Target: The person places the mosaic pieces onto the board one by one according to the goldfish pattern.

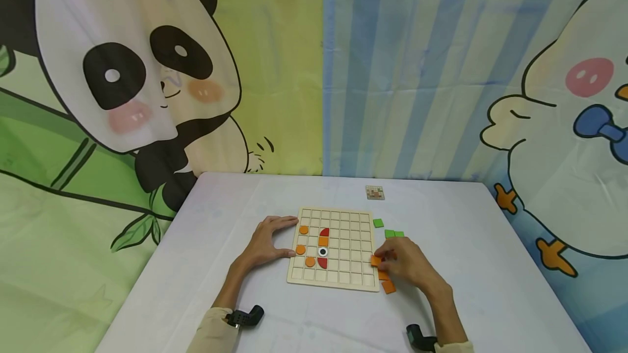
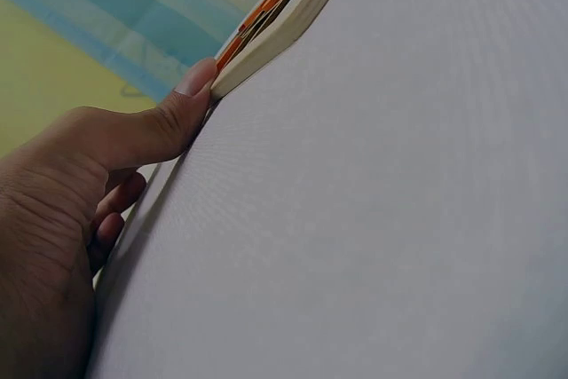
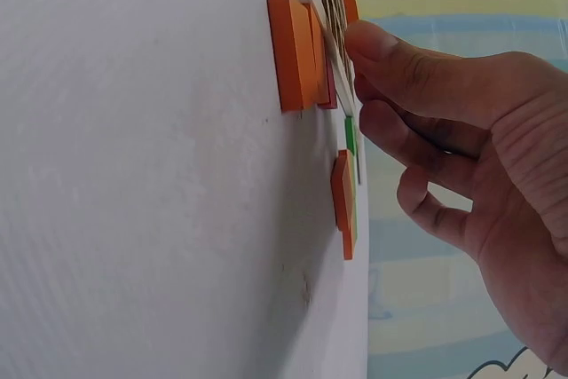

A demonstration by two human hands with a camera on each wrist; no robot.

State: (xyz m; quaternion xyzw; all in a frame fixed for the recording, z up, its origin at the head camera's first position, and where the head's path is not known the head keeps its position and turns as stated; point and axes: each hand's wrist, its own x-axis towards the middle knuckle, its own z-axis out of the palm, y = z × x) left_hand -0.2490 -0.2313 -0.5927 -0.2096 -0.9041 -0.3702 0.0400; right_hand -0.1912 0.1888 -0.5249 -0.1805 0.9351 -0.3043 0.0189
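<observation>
A wooden grid board (image 1: 349,277) lies on the table. My left hand (image 1: 262,244) rests at its left edge, thumb and fingertips touching the rim. In the left wrist view, the thumb touches the board's corner (image 2: 257,59). My right hand (image 1: 404,259) pinches an orange square tile (image 1: 375,261) over the board's right edge; this tile (image 3: 351,8) also shows past the thumb in the right wrist view. On the grid lie three orange discs (image 1: 301,249), two red quarter-round pieces (image 1: 322,262), an orange square (image 1: 323,241) and a black-and-white eye disc (image 1: 322,251).
Loose orange tiles (image 1: 388,287) lie right of the board, close under the right hand. Green tiles (image 1: 378,223) lie farther back on that side. A small patterned card (image 1: 375,193) lies near the table's back edge. Printed curtains (image 1: 275,70) hang behind the white table (image 1: 275,326).
</observation>
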